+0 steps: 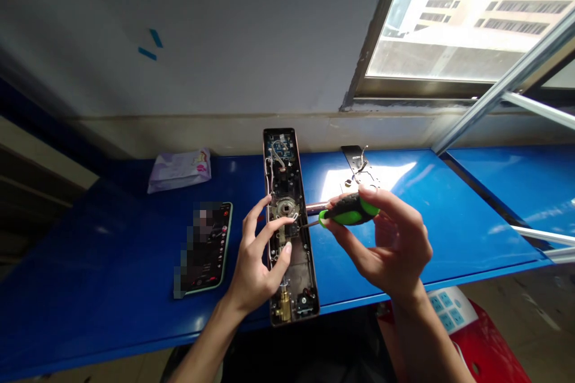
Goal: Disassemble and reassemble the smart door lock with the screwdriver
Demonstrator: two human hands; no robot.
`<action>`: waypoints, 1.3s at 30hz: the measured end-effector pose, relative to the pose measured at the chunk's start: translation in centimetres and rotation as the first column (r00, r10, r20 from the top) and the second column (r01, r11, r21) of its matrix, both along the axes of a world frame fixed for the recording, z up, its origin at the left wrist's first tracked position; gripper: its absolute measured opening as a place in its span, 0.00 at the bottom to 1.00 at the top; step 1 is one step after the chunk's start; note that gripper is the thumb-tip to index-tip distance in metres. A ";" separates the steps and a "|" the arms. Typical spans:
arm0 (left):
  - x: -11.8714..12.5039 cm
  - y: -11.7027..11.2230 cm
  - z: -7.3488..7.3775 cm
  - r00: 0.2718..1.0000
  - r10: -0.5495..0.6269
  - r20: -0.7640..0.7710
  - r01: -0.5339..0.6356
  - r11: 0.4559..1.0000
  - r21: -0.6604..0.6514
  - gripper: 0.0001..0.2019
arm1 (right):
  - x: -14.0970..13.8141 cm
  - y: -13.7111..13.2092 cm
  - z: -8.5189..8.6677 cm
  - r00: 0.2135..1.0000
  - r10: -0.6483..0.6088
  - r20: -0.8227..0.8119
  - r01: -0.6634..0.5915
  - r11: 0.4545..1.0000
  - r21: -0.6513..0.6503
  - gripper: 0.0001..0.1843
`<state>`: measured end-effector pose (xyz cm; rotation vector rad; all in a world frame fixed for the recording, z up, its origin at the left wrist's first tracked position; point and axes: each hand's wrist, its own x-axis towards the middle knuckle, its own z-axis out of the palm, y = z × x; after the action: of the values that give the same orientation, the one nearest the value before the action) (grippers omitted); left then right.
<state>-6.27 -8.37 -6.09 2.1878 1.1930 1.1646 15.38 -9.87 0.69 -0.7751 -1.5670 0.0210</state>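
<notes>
A long, narrow electronic lock housing (302, 260) lies with its inside facing up, its near end at the table's front edge. It holds a blue circuit board (281, 147), a round clear part (286, 209), white wires and a brass piece (284, 308). My left hand (255, 251) rests over the housing's middle, fingers and thumb spread, fingertips on or near the inner parts. In my right hand (398, 242) is a green-and-black screwdriver (353, 212). Its thin shaft points left, and the tip is at a small part inside; whether it touches a screw I cannot tell.
A phone (211, 251) lies left of the housing on the blue table (117, 275). Behind it is a white-purple packet (179, 170). A black plate with a cable (353, 157) lies at the back right, near a metal frame (494, 99). Below right, a power strip (451, 309) sits on a red stool (487, 341).
</notes>
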 end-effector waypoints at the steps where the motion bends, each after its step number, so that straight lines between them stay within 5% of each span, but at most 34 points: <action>1: 0.0 0.0 -0.1 1.000 0.001 0.000 -0.001 1.000 -0.011 0.18 | -0.1 0.0 -0.1 1.000 0.002 0.009 -0.002 1.000 -0.002 0.47; 14: 0.1 0.0 -1.0 0.999 0.018 0.036 -0.016 0.998 -0.057 0.20 | -0.3 0.9 0.4 0.991 0.031 0.129 -0.026 0.999 -0.034 0.46; 19: 0.2 0.0 -1.0 0.998 0.024 0.049 -0.020 0.996 -0.086 0.19 | 0.0 0.4 1.8 0.976 0.194 0.094 -0.173 0.966 -0.194 0.34; 22: 0.3 0.0 -1.0 0.999 0.025 0.043 -0.022 0.997 -0.074 0.19 | -0.2 0.2 2.5 0.963 0.244 0.111 -0.222 0.959 -0.179 0.33; 28: 0.3 0.0 -1.0 0.999 0.019 0.047 -0.017 0.999 -0.050 0.19 | -0.8 0.3 3.6 0.981 0.046 0.190 -0.033 0.997 -0.073 0.24; 34: 0.3 -0.1 -1.1 0.998 0.036 0.056 -0.032 0.998 -0.059 0.18 | -0.8 0.4 4.1 0.953 0.262 0.152 -0.232 0.954 -0.192 0.29; 39: 0.4 -0.1 -1.3 0.998 0.034 0.062 -0.032 0.999 -0.037 0.18 | -0.9 0.6 4.0 0.984 0.118 0.134 -0.107 0.991 -0.082 0.24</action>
<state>-5.90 -8.42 -7.40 2.0976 1.2185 1.2064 14.48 -9.31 4.68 -0.7587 -1.7496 0.1111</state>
